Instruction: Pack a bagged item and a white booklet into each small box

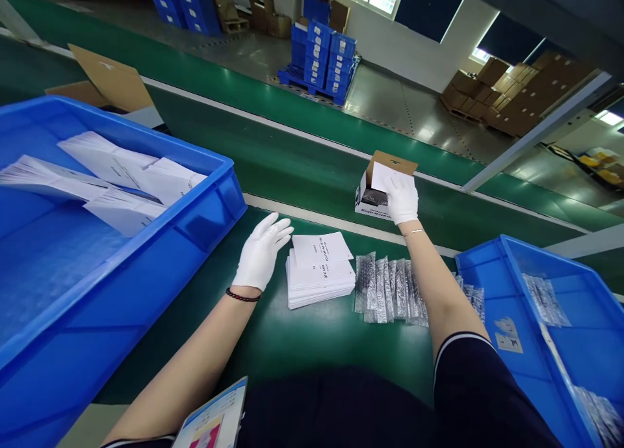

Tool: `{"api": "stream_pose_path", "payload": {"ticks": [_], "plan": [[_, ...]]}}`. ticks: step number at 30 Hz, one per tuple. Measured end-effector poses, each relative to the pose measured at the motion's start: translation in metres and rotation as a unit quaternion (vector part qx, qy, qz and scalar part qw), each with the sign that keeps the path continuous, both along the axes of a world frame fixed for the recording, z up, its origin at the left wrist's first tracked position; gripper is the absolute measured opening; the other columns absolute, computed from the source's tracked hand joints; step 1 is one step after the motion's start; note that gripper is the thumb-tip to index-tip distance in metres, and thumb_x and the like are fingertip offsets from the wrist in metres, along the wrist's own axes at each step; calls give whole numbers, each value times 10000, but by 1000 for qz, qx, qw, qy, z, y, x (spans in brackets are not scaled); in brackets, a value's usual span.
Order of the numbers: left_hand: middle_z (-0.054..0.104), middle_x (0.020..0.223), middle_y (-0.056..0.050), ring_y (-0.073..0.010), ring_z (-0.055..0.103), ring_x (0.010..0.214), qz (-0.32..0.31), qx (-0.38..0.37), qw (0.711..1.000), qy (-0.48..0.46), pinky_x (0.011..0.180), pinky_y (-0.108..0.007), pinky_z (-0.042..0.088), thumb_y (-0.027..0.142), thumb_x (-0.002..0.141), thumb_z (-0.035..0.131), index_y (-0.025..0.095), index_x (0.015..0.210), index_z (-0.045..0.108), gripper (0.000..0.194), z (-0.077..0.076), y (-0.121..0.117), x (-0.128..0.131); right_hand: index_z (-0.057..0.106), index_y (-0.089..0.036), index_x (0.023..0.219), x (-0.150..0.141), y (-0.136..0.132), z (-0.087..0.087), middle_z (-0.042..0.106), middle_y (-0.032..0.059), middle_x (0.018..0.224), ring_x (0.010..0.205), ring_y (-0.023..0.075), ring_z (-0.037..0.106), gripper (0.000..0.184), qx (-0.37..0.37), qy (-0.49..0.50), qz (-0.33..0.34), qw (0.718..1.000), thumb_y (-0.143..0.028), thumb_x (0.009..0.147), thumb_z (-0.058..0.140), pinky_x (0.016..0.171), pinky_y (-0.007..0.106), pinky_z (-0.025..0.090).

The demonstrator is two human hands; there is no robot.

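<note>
Both my hands wear white gloves. My left hand (pixel 260 251) lies on the green work surface with fingers stretched out, its tips beside a stack of white leaflets (pixel 319 269). My right hand (pixel 402 197) reaches forward onto a small open carton (pixel 385 183) on the green conveyor belt (pixel 302 162), fingers curled over a white sheet at the box's open top. A row of several silvery bubble-wrap pouches (pixel 390 289) lies under my right forearm.
A large blue crate (pixel 146 240) with white leaflets stands at the left. Another blue crate (pixel 541 331) with wrapped pouches sits at the right. Beyond the belt are stacked blue bins (pixel 324 58) and cardboard boxes (pixel 502 90). A brown carton flap (pixel 110 77) sticks up behind the left crate.
</note>
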State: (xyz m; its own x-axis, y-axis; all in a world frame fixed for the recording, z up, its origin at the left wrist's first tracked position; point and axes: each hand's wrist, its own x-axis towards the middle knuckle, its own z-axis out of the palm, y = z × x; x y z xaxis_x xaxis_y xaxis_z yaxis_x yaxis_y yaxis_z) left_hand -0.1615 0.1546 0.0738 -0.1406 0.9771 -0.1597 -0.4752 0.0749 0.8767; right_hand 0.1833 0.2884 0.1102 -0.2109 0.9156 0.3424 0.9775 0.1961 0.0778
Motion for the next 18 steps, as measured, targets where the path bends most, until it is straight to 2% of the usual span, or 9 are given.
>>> {"api": "stream_pose_path", "payload": {"ticks": [3,5,7,9,11,12,15,17,18], "plan": [[622,1306,-163,-246,633,1155,28,30,995,91,1040,-399,488,357,881,602,121,1350,521,532,-19,4,-12,406,-201,1513,26,15,-20,411,97,1548,1405,343,379,568,-142,19,3,990,-438,1001,341,1139,534,352],[643,1268,-162,-252,646,1114,33,27,981,187,1017,-403,494,400,875,582,109,1325,555,537,-28,7,-17,373,-207,1529,34,14,-27,361,92,1578,1428,331,345,604,-199,18,10,980,-494,1000,323,1152,510,338],[680,1190,-149,-255,669,1016,6,-10,954,300,979,-419,502,409,883,535,116,1341,562,545,-35,9,-19,382,-151,1512,33,7,-27,349,153,1572,1423,369,331,637,-175,-4,-2,985,-510,986,357,1143,542,322],[713,1088,-127,-263,673,957,-48,-50,913,403,969,-439,490,417,901,492,135,1401,525,575,-38,10,-18,387,-99,1488,21,-5,-21,367,218,1539,1405,406,331,655,-100,-19,-4,995,-502,973,405,1116,577,324],[721,1052,-119,-290,655,1025,-96,-65,871,477,1004,-449,454,451,925,461,146,1456,475,613,-38,12,-15,417,-112,1465,-1,-23,-14,439,217,1487,1358,395,398,607,-72,-16,50,996,-470,974,425,1087,559,358],[718,1072,-122,-303,634,1089,-111,-67,855,501,1025,-448,435,473,935,451,146,1472,458,629,-37,14,-13,450,-143,1449,-14,-33,-11,481,190,1462,1328,379,440,575,-102,-21,105,989,-460,969,449,1075,534,379],[694,1164,-121,-313,569,1215,-132,-69,836,529,1053,-424,410,499,952,432,151,1494,430,645,-33,19,-7,560,-211,1373,-51,-63,-7,547,117,1422,1287,347,493,533,-260,-84,285,919,-438,892,599,1061,475,406],[699,1157,-112,-304,569,1218,-136,-68,839,523,1055,-417,408,487,960,424,157,1494,429,627,-32,22,-4,570,-204,1366,-67,-77,-7,516,115,1458,1314,344,469,584,-317,-118,334,880,-388,823,682,1063,452,404],[707,1135,-108,-300,575,1209,-137,-65,843,517,1053,-418,409,478,962,424,160,1489,436,615,-33,23,-4,567,-202,1368,-71,-81,-8,507,115,1466,1311,341,473,608,-329,-121,338,873,-361,798,705,1051,439,412]]}}
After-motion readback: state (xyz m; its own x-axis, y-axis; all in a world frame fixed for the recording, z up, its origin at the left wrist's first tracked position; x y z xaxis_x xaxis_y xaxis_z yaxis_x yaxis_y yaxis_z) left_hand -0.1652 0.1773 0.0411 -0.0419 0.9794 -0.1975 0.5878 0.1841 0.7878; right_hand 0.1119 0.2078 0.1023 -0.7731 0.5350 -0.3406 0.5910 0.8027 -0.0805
